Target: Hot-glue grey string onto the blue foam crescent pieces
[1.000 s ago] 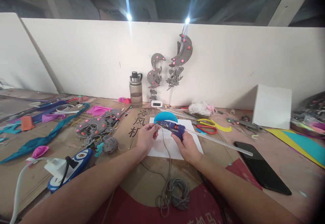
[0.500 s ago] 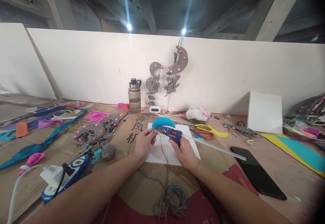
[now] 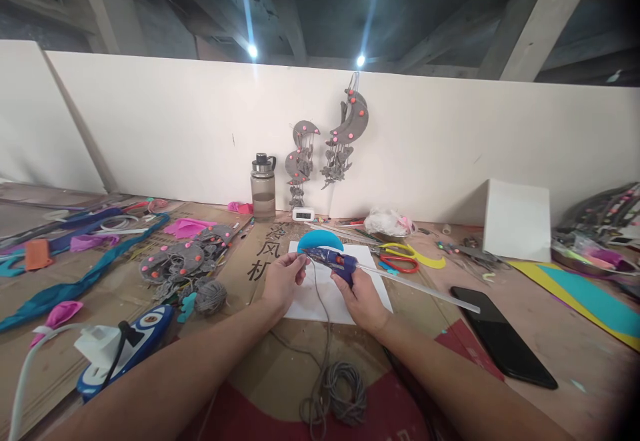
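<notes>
My right hand (image 3: 363,301) grips a dark blue hot glue gun (image 3: 342,264), with a long clear glue stick (image 3: 420,285) jutting from its back. The nozzle points left, close to the fingertips of my left hand (image 3: 281,279). Those fingers are pinched at the left end of a bright blue crescent (image 3: 321,238). A grey yarn strand (image 3: 320,289) runs down from there across a white sheet of paper (image 3: 345,304). It leads toward a loose coil of grey yarn (image 3: 346,394) nearer me. The exact contact at the nozzle is too small to make out.
Scissors (image 3: 404,259) and a yellow crescent (image 3: 430,258) lie right of the paper; a black phone (image 3: 503,337) is farther right. At left are a yarn ball (image 3: 210,294), grey crescents with pink dots (image 3: 175,261) and a power strip (image 3: 143,344). A water bottle (image 3: 263,191) stands behind.
The whole view has shifted slightly to the right, so things sit a little farther left. Both hands, the glue gun and the blue crescent keep nearly the same positions relative to each other.
</notes>
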### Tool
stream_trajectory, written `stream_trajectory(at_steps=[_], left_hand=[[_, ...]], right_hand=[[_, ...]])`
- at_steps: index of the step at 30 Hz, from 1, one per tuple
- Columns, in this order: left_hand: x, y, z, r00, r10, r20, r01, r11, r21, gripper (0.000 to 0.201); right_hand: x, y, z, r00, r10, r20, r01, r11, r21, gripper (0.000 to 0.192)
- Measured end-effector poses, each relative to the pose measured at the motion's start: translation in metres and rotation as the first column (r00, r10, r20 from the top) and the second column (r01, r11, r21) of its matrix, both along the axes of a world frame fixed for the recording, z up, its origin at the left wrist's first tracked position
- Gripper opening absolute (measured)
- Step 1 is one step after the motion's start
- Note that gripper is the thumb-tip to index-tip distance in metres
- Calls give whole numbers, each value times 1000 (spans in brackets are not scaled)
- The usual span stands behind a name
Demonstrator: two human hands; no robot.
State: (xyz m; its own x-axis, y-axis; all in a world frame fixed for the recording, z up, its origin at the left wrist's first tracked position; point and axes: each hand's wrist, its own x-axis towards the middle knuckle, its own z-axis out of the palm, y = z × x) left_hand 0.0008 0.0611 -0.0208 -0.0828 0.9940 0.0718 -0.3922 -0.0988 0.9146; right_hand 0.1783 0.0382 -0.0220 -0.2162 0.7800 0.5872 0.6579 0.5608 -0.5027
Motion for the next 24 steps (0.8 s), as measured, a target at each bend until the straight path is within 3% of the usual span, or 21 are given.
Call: stream_trajectory(at_steps=[24], left_hand=[[0,3,-4,1000,10,-24,-10,1000,12,34]], right_hand=[[0,1,-1,1000,-14,9,14,999,29,31]])
